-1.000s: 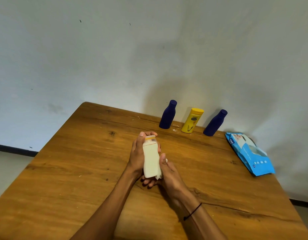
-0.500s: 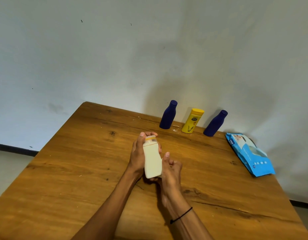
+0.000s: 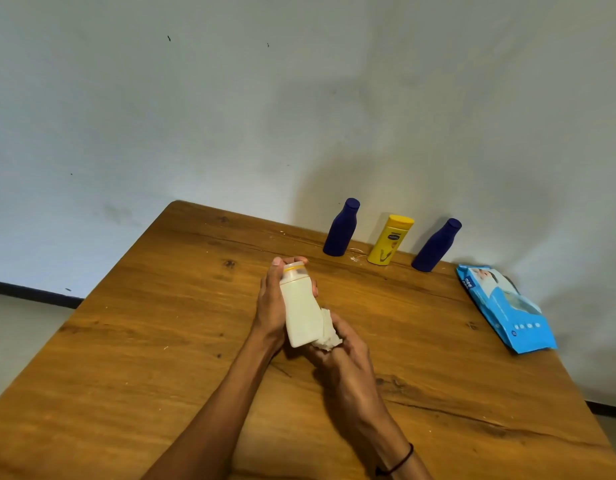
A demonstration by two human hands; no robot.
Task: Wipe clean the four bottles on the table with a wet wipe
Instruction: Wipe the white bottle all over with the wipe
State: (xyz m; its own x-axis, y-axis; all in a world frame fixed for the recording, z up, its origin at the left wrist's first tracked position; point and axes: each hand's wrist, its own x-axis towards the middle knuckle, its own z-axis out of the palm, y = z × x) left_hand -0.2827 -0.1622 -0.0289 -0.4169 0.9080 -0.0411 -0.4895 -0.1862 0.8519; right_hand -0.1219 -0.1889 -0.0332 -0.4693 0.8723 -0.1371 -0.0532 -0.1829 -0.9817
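My left hand (image 3: 271, 303) grips a cream-white bottle (image 3: 301, 311) with a yellow ring under its cap, held above the middle of the wooden table (image 3: 143, 341). My right hand (image 3: 344, 351) holds a crumpled white wet wipe (image 3: 329, 332) pressed against the bottle's lower right side. At the table's far edge stand three more bottles in a row: a dark blue bottle (image 3: 341, 228), a yellow bottle (image 3: 389, 245) and a second dark blue bottle (image 3: 436, 245).
A blue pack of wet wipes (image 3: 507, 306) lies flat near the table's right edge. A pale wall rises just behind the bottles. The floor shows beyond the table's left edge.
My right hand has turned and slid from the bottle's base round to its lower right side, and the wipe now shows there. The bottle has tilted slightly.
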